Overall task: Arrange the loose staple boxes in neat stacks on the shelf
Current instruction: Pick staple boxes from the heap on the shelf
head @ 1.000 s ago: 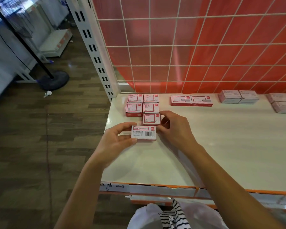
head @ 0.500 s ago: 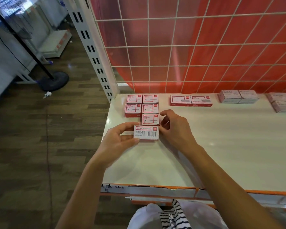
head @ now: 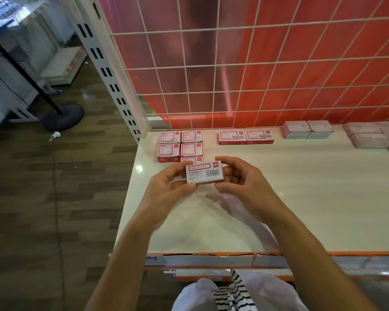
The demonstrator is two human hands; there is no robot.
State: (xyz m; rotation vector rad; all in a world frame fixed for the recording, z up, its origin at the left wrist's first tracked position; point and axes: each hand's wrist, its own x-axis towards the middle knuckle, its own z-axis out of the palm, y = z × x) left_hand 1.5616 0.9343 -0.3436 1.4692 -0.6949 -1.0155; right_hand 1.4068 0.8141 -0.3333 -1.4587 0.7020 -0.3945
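A red and white staple box (head: 204,172), barcode side up, is lifted just above the white shelf (head: 301,198). My left hand (head: 166,189) pinches its left end between thumb and fingers. My right hand (head: 245,182) curls round its right end, index finger above and thumb below. Directly behind it sits a block of matching staple boxes (head: 180,144) in two columns at the shelf's back left corner; the nearest one is partly hidden by the held box.
A pair of wider red boxes (head: 245,136) lies at the back, pale boxes (head: 305,129) and more pale boxes (head: 368,136) further right. A wire grid (head: 234,75) backs the shelf. A white bag (head: 211,295) sits below; a stand base (head: 63,116) is on the floor at left.
The box has come up off the shelf and shifted slightly right. My right hand moved from beside the stack onto the box's right end.
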